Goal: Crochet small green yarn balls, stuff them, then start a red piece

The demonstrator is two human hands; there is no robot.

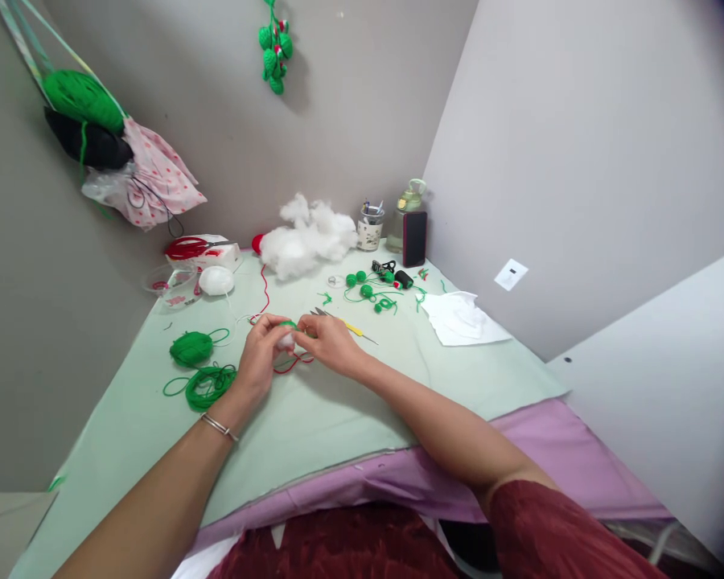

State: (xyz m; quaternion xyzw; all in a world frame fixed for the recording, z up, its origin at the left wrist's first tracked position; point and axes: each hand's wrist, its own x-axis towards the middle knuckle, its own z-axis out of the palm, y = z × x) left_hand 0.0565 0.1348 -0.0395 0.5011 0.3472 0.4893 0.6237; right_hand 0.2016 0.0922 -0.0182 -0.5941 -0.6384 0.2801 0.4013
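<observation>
My left hand (259, 352) and my right hand (329, 342) meet over the middle of the pale green table (338, 418). Both pinch a small green crochet piece with white stuffing (288, 334) between their fingertips. A red yarn strand (290, 366) trails from under the hands toward the back of the table. Scissors (321, 312) and a yellow-handled crochet hook (355, 329) lie just behind my right hand.
A green yarn ball (191, 348) and a loose green yarn coil (208, 384) lie left of my left hand. White stuffing (305, 233), a pen cup (370, 228), a phone (414, 239), several small green crochet balls (368, 288) and a white cloth (462, 318) sit farther back.
</observation>
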